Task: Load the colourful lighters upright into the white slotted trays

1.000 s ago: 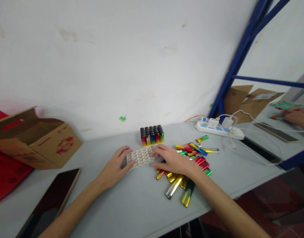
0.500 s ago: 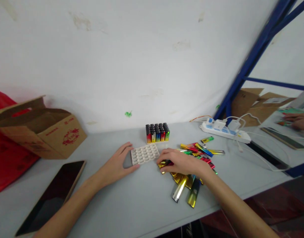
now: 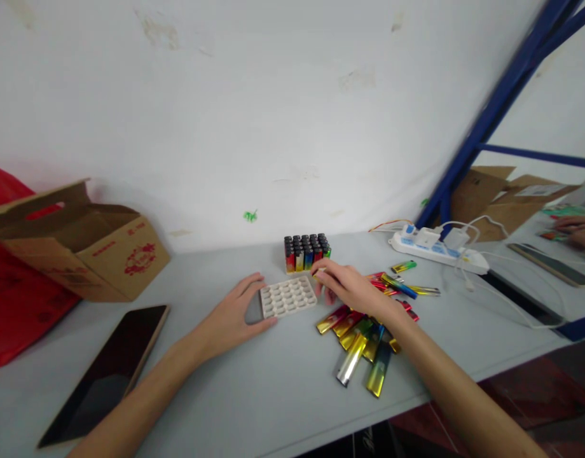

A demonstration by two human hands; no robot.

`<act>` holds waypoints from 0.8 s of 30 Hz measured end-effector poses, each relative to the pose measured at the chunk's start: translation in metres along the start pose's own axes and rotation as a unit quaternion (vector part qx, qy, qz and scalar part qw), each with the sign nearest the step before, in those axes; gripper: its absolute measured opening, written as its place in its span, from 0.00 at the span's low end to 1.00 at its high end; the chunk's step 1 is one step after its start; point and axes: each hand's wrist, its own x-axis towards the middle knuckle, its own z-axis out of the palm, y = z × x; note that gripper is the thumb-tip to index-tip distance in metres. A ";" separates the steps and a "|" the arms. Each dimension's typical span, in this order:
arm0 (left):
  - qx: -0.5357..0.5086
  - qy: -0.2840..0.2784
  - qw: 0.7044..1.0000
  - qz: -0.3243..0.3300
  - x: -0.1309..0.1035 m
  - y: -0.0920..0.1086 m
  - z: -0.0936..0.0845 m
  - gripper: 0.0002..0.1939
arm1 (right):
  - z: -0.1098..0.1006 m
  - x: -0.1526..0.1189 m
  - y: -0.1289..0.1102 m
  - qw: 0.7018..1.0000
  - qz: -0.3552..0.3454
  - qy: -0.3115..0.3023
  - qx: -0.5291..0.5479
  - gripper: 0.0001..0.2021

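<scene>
A white tray (image 3: 289,297) with rows of oval hollows lies on the grey table. My left hand (image 3: 235,315) is at its left end, thumb and fingers spread around that edge. My right hand (image 3: 343,284) is closed just beyond the tray's right end; a small end of something shows at its fingertips, too small to make out. Behind the tray, black-topped lighters (image 3: 308,254) stand upright in a block. Shiny coloured lighter sleeves (image 3: 352,360) lie in a loose pile below and right of my right hand, partly hidden by my forearm.
An open cardboard box (image 3: 116,257) and a dark tablet (image 3: 106,372) are on the left. A power strip (image 3: 438,250) with plugs and white cables lies at the back right, near a blue frame (image 3: 483,127). Another person's hand (image 3: 581,230) shows at the far right.
My right hand has moved up from the pile toward the standing lighters, uncovering several sleeves. My left hand stays at the tray's left end. The whole view has shifted slightly.
</scene>
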 end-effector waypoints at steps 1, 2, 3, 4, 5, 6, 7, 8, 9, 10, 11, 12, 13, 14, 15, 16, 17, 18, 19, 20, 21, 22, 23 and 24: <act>-0.001 0.001 1.000 -0.003 0.000 0.002 0.001 0.41 | -0.002 0.004 -0.001 1.000 0.005 0.015 0.001 0.14; -0.002 0.001 1.000 -0.006 0.001 0.005 0.003 0.41 | -0.003 0.009 -0.002 0.999 0.004 0.033 -0.005 0.14; -0.004 0.000 1.000 -0.009 0.002 0.007 0.005 0.41 | -0.003 0.014 -0.003 0.999 0.001 0.049 -0.011 0.14; -0.006 -0.002 1.000 -0.010 0.002 0.010 0.007 0.41 | -0.003 0.020 -0.003 0.998 -0.002 0.065 -0.013 0.14; -0.008 -0.004 1.000 -0.011 0.003 0.013 0.009 0.41 | -0.001 0.026 -0.002 0.997 -0.003 0.076 -0.008 0.14; -0.009 -0.003 1.000 -0.010 0.003 0.017 0.012 0.41 | 0.002 0.032 -0.001 0.996 -0.002 0.085 0.007 0.15; -0.010 -0.003 1.000 -0.008 0.003 0.020 0.014 0.41 | 0.005 0.037 0.002 0.996 0.002 0.088 0.032 0.17; -0.011 -0.003 1.000 -0.006 0.003 0.023 0.016 0.41 | 0.009 0.041 0.005 0.994 0.007 0.088 0.066 0.18; -0.012 -0.003 1.000 -0.004 0.002 0.026 0.018 0.41 | 0.013 0.044 0.008 0.991 0.012 0.086 0.103 0.20; -0.014 -0.005 1.000 -0.002 0.002 0.028 0.019 0.41 | 0.016 0.045 0.011 0.987 0.016 0.083 0.140 0.22; -0.016 -0.007 1.000 0.000 0.001 0.030 0.020 0.41 | 0.020 0.045 0.014 0.982 0.016 0.079 0.171 0.24; -0.018 -0.010 1.000 0.000 0.001 0.032 0.021 0.41 | 0.023 0.044 0.016 0.977 0.014 0.078 0.196 0.27; -0.019 -0.011 1.000 -0.001 0.001 0.032 0.022 0.42 | 0.025 0.042 0.018 0.973 0.013 0.077 0.215 0.30; -0.019 -0.012 1.000 -0.003 0.000 0.033 0.022 0.42 | 0.026 0.039 0.018 0.970 0.012 0.079 0.231 0.32; -0.019 -0.012 1.000 -0.005 0.000 0.033 0.022 0.42 | 0.026 0.037 0.018 0.966 0.016 0.081 0.245 0.33; -0.019 -0.013 1.000 -0.007 0.000 0.033 0.022 0.42 | 0.026 0.034 0.018 0.963 0.022 0.089 0.253 0.33; -0.020 -0.013 1.000 -0.009 0.000 0.032 0.022 0.42 | 0.026 0.033 0.017 0.962 0.030 0.103 0.252 0.32; -0.020 -0.014 1.000 -0.011 0.001 0.032 0.022 0.42 | 0.026 0.032 0.016 0.962 0.037 0.124 0.242 0.31; -0.021 -0.015 1.000 -0.012 0.001 0.031 0.021 0.42 | 0.025 0.031 0.014 0.962 0.042 0.152 0.221 0.31; -0.021 -0.016 1.000 -0.013 0.001 0.031 0.021 0.42 | 0.025 0.031 0.014 0.963 0.046 0.178 0.196 0.32; -0.020 -0.015 1.000 -0.014 0.001 0.031 0.021 0.42 | 0.025 0.032 0.013 0.964 0.048 0.199 0.171 0.33; -0.018 -0.014 1.000 -0.015 0.001 0.031 0.020 0.42 | 0.025 0.033 0.013 0.964 0.049 0.212 0.151 0.34; -0.016 -0.013 1.000 -0.016 0.001 0.031 0.020 0.42 | 0.026 0.034 0.012 0.965 0.050 0.217 0.140 0.36; -0.015 -0.012 1.000 -0.016 0.001 0.031 0.019 0.42 | 0.027 0.035 0.012 0.966 0.049 0.217 0.135 0.37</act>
